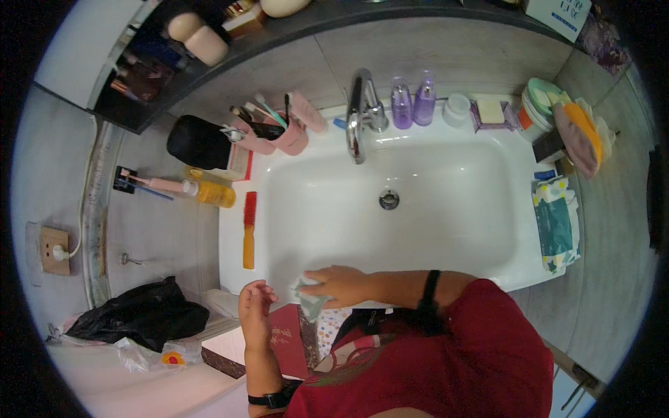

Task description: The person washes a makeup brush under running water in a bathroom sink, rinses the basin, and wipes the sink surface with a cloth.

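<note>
My right hand (pixel 339 286) reaches across my body and presses a pale green-grey cloth (pixel 311 303) against the front left rim of the white washbasin (pixel 439 224). Its fingers lie over the cloth, which hangs partly over the rim. Raised beside the basin's front left corner, my left hand (pixel 256 300) has loosely curled fingers and holds nothing that I can see. Beyond it, a hairbrush (pixel 249 230) with red bristles and a yellow-orange handle lies on the basin's left ledge. The chrome tap (pixel 357 115) stands at the back, above the drain (pixel 389 199).
Pink toothbrush cups (pixel 290 140), purple bottles (pixel 401 104), a white jar (pixel 457 109) and a soap dish (pixel 491 116) line the back ledge. A yellow bottle (pixel 215 194) is at the left. A tissue pack (pixel 556 224) lies right. Black plastic bag (pixel 141 313) hangs lower left.
</note>
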